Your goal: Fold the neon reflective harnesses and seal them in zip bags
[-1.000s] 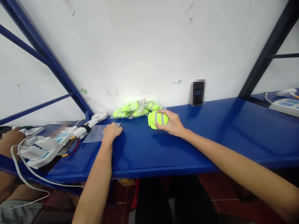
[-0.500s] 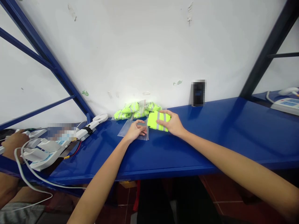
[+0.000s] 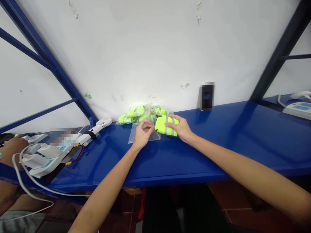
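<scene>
A folded neon-yellow reflective vest (image 3: 161, 125) with silver-grey stripes is gripped at its right side by my right hand (image 3: 181, 128), thumb on top. Just left of it, my left hand (image 3: 143, 133) is curled with thumb and forefinger pinched at the right edge of a clear plastic zip bag (image 3: 155, 136). That bag lies flat on the blue table, partly covered by my left hand. The vest's left edge comes close to my left fingertips. Behind both hands, several bagged yellow vests (image 3: 136, 111) are piled against the wall.
On the blue table (image 3: 218, 142), a white handheld fan (image 3: 104, 122), white chargers (image 3: 46, 158) and cables are at the left. Another person's hand (image 3: 15, 146) is beside them. A dark, blurred-out object (image 3: 206, 97) leans on the wall. Blue metal frames flank the table.
The plastic bag has slid right with my left hand, whose thumb and forefinger have come together. The folded vest and my right hand have shifted slightly right.
</scene>
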The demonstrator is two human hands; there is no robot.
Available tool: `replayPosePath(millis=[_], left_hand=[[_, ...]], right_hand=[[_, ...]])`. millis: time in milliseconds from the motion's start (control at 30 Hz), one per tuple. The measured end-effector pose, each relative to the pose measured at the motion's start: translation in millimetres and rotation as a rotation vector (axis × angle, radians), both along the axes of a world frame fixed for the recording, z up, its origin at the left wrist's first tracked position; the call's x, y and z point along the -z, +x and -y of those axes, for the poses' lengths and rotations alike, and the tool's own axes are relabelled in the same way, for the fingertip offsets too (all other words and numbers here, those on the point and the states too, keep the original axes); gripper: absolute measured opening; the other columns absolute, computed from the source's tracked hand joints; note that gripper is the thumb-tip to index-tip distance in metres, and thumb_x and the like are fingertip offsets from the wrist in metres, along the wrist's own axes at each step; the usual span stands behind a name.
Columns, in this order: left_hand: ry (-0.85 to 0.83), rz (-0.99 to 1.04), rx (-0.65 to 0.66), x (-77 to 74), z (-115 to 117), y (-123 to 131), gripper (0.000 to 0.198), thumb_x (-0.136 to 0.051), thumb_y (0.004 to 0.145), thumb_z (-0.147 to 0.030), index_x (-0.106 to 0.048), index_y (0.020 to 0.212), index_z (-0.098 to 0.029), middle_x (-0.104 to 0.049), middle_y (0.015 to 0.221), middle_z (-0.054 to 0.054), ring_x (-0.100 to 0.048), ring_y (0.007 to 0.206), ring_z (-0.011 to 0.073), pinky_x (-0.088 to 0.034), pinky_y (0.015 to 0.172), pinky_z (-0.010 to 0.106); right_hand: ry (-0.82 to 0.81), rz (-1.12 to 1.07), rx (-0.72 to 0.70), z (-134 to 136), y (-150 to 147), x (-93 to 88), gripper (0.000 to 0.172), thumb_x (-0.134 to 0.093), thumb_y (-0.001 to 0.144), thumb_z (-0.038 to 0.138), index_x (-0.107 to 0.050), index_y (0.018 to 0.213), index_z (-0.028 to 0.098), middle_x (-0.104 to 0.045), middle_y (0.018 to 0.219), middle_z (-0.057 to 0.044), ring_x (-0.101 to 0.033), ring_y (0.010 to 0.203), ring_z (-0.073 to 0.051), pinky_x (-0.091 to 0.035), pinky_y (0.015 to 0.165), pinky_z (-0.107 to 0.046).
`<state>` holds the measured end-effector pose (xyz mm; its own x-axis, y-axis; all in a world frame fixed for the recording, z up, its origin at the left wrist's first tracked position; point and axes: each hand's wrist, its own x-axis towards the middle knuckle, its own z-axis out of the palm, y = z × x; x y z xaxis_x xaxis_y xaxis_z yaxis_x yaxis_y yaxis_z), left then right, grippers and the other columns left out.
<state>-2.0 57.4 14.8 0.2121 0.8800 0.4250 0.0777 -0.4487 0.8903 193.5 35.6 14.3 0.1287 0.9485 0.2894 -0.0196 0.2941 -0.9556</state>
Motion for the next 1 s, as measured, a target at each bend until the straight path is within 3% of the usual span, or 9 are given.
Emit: replayPosePath(millis=[200,433,567,667,767,867,1000], left_hand=[[0.158,-0.042,-0.095,0.4,3,-1,0.018,-0.064,0.075,-0.029,-0.052,0.083,-0.018,-0.06,0.081,0.002,-0.06,0.077,0.0138,-0.049,0.076,0.027],[0.392,-0.36,-0.13,-2.5,13,0,0.011,-0.057,0.08,-0.023,-0.059,0.091,-0.019,-0.063,0.082,0.004,-0.06,0.086,0.0188,-0.044,0.088,0.035],[0.399,-0.376,-0.08,-4.3,17,-2,0.026,-0.059,0.083,-0.03,-0.057,0.106,-0.019,-0.065,0.087,0.005,-0.062,0.088,0.0192,-0.045,0.091,0.036],[0.463,-0.458,0.026,-6.7,19,-5,0.049,-0.067,0.077,-0.035,-0.053,0.122,-0.021,-0.063,0.112,0.009,-0.059,0.107,0.023,-0.043,0.098,0.039],[0.528,-0.592,0.076,-6.4,17,-7,0.073,-0.071,0.073,-0.039,-0.041,0.137,-0.024,-0.048,0.137,0.011,-0.045,0.128,0.0273,-0.036,0.107,0.042],[0.533,-0.673,0.021,-1.0,11,-8,0.079,-0.067,0.076,-0.046,-0.032,0.143,-0.024,-0.036,0.147,0.012,-0.034,0.137,0.0273,-0.031,0.111,0.042],[0.491,-0.776,-0.004,5.9,7,-10,0.094,-0.067,0.072,-0.057,-0.022,0.147,-0.024,-0.024,0.154,0.013,-0.017,0.144,0.0323,-0.019,0.115,0.049]], right_hand=[[0.207,0.438,0.196,6,1,-3.9,0.044,-0.075,0.064,0.038,-0.066,0.103,0.019,-0.069,0.101,-0.006,-0.063,0.091,-0.027,-0.047,0.085,-0.042],[0.239,0.558,0.186,12,-3,-3.2,0.043,-0.073,0.066,0.037,-0.064,0.105,0.02,-0.07,0.097,-0.006,-0.064,0.085,-0.026,-0.048,0.078,-0.039],[0.274,0.555,0.145,12,-3,-2.1,0.043,-0.072,0.067,0.039,-0.064,0.106,0.021,-0.07,0.101,-0.006,-0.064,0.089,-0.026,-0.049,0.079,-0.039],[0.216,0.529,0.198,7,0,0.3,0.043,-0.073,0.066,0.04,-0.066,0.104,0.021,-0.07,0.098,-0.006,-0.064,0.087,-0.026,-0.049,0.077,-0.04],[0.126,0.469,0.185,1,4,2.2,0.045,-0.073,0.066,0.042,-0.066,0.104,0.019,-0.07,0.097,-0.006,-0.064,0.083,-0.025,-0.05,0.075,-0.039],[0.075,0.439,0.08,-1,6,1.9,0.047,-0.072,0.067,0.043,-0.065,0.106,0.017,-0.069,0.094,-0.006,-0.064,0.08,-0.023,-0.051,0.073,-0.037],[0.124,0.466,0.005,3,5,-0.9,0.046,-0.072,0.068,0.042,-0.064,0.106,0.018,-0.069,0.094,-0.006,-0.063,0.081,-0.023,-0.05,0.073,-0.037]])
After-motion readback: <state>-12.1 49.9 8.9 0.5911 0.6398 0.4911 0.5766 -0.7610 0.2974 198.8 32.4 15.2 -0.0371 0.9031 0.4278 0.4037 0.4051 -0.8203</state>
